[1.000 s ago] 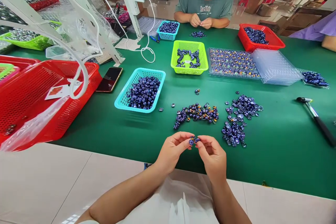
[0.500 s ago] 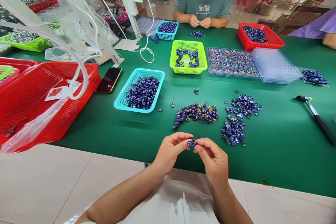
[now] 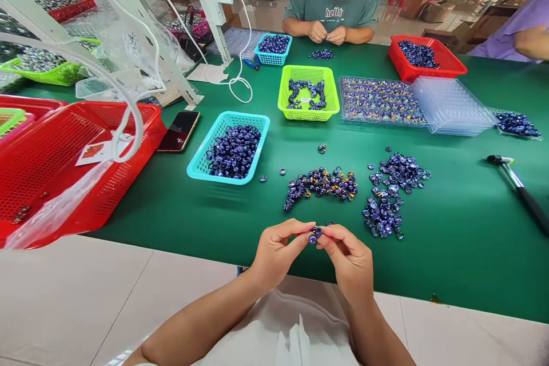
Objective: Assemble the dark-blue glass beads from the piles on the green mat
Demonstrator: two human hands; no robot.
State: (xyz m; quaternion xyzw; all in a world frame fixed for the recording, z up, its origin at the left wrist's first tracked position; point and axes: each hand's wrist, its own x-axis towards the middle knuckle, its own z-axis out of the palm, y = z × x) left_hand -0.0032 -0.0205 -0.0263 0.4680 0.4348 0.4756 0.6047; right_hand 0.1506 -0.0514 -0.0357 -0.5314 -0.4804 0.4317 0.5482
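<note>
Between the fingertips of both hands is a small shiny dark blue piece (image 3: 315, 234), with a hint of orange on it; its exact kind is too small to make out. My left hand (image 3: 277, 251) pinches it from the left, and my right hand (image 3: 349, 257) pinches it from the right. Just beyond the fingers lies a heap of dark blue and orange pieces (image 3: 321, 184). Flat, round, dark blue pieces (image 3: 383, 216) form piles to the right of it. A single piece (image 3: 322, 149) sits apart behind the heap.
A light blue basket (image 3: 195, 168) of blue pieces stands left on the green table (image 3: 463, 229). Behind are a lime basket (image 3: 283, 106), clear trays (image 3: 454, 106) and a red basket (image 3: 454, 68). A hammer (image 3: 518, 186) lies right, a phone (image 3: 180, 130) left. A co-worker (image 3: 332, 11) sits opposite.
The small blue piece has turned slightly between my fingertips, its rounded end now lower. Both hands stay nearly in place. At the far right, the arm in a purple sleeve has shifted.
</note>
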